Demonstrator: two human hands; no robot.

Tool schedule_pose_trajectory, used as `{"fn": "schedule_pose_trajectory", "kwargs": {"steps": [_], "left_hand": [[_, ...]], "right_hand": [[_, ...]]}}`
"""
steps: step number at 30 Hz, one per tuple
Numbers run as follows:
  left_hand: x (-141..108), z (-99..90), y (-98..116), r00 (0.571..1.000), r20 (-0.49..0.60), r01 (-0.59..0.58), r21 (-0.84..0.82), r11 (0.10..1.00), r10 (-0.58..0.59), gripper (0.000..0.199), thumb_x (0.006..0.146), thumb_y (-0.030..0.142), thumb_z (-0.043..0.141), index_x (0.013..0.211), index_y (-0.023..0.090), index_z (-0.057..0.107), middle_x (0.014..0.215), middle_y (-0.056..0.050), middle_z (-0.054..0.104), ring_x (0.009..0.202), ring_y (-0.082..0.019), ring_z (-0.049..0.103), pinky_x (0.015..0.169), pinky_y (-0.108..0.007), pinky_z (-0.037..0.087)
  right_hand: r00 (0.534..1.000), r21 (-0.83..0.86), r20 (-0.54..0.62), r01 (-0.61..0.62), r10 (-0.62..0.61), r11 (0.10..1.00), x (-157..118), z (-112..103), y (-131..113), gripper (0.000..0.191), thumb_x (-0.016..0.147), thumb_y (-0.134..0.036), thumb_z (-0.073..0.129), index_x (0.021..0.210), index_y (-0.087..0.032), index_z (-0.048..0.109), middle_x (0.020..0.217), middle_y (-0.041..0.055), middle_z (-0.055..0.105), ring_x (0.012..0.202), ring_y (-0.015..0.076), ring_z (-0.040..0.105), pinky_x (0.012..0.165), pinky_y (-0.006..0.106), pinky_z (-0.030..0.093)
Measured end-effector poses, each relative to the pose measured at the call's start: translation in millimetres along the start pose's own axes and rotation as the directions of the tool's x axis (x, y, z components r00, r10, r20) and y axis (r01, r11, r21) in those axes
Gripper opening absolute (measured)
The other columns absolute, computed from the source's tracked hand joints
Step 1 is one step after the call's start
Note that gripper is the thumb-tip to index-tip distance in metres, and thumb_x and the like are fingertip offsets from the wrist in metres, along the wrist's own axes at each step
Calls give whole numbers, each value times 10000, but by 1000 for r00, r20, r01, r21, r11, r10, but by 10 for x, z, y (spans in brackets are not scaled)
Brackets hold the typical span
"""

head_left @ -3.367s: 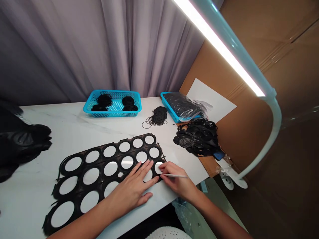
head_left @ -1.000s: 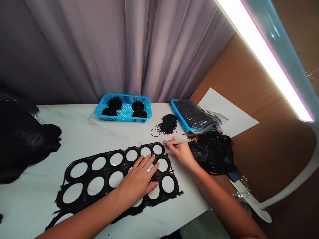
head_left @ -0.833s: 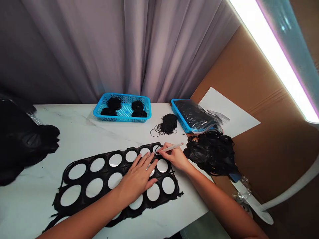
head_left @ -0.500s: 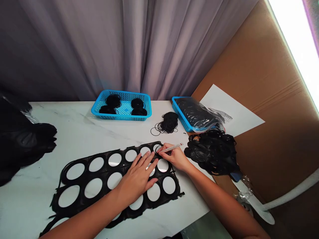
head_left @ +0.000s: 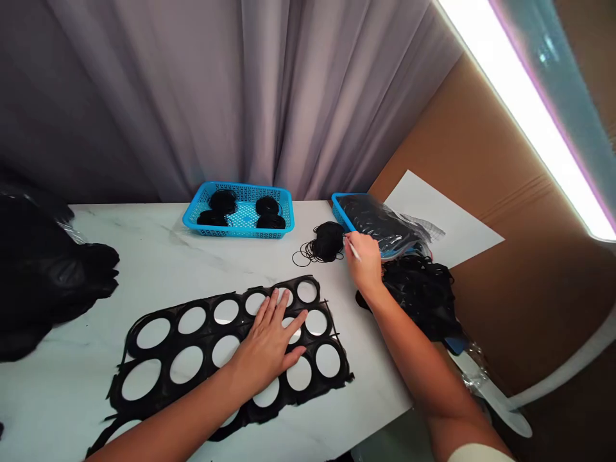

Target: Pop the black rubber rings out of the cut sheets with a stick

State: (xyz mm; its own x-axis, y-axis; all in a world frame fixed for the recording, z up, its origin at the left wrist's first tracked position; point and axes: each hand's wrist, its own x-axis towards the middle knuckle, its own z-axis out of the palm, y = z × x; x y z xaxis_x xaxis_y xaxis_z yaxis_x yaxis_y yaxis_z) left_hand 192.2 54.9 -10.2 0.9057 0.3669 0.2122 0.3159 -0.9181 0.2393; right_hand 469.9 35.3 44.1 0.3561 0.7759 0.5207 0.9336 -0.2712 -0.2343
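Observation:
A black rubber sheet [head_left: 202, 330] with rows of round holes lies on the white table. My left hand [head_left: 272, 340] rests flat on it, fingers spread. Between the fingers of my right hand [head_left: 364, 260] is a slim white pen-like stick [head_left: 354, 249]. This hand is closed, just right of a heap of thin black rings [head_left: 328, 242], with a few loose rings on the heap's left side. Whether a ring hangs from the stick, I cannot make out.
A blue basket [head_left: 235, 232] at the back holds several ring bundles. Another blue basket [head_left: 342, 212] carries a plastic bag of black material [head_left: 380, 224]. Black sheet scraps [head_left: 423, 295] pile up at the right edge, black bags [head_left: 52, 276] at the left. A lamp [head_left: 524, 109] glows upper right.
My right hand, with the white stick, has moved from the sheet's top right hole up and right to the ring heap. My left hand stays on the sheet. The view has shifted slightly.

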Motion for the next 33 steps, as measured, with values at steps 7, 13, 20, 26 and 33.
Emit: {"fn": "schedule_pose_trajectory", "kwargs": {"steps": [7,13,20,26,33], "left_hand": [[-162,-137,-166,999,-35,12,44,999,-11,610,911,454,630,1413,155,453,1541,-205,361,1430,-375,316,1130,-539,342],[-377,-172,-247,999,-48,-14,45,999,16,542,969,413,548,1448,200,414,1554,-145,366,1432,-298,342,1140,-483,358],[-394,-134,-228,999,-51,2,62,998,1,567,951,404,581,1453,197,414,1572,-148,329,1441,-306,321,1148,-492,345],[-399,-124,-220,999,-49,8,66,998,-5,578,947,397,589,1457,188,415,1573,-155,322,1441,-317,317,1150,-499,338],[-398,-126,-217,997,-73,13,48,999,-9,553,973,421,540,1464,210,401,1578,-130,323,1444,-299,319,1159,-487,324]], "right_hand": [[927,608,365,-169,-84,776,-201,178,-557,145,890,-237,533,747,-216,541,817,27,714,703,174,604,628,263,408],[800,718,550,-304,-241,626,-618,239,-851,111,864,-231,581,756,-202,583,863,32,721,753,171,632,655,274,452],[789,730,559,-323,-255,603,-662,195,-827,163,873,-241,600,720,-207,554,909,35,719,841,187,630,744,310,459],[798,723,538,-270,-271,636,-695,205,-817,174,892,-234,600,727,-218,546,934,26,714,895,198,614,820,335,446],[808,727,526,-264,-267,633,-721,233,-809,167,897,-227,603,738,-215,554,929,23,701,912,198,615,836,338,446]]}}
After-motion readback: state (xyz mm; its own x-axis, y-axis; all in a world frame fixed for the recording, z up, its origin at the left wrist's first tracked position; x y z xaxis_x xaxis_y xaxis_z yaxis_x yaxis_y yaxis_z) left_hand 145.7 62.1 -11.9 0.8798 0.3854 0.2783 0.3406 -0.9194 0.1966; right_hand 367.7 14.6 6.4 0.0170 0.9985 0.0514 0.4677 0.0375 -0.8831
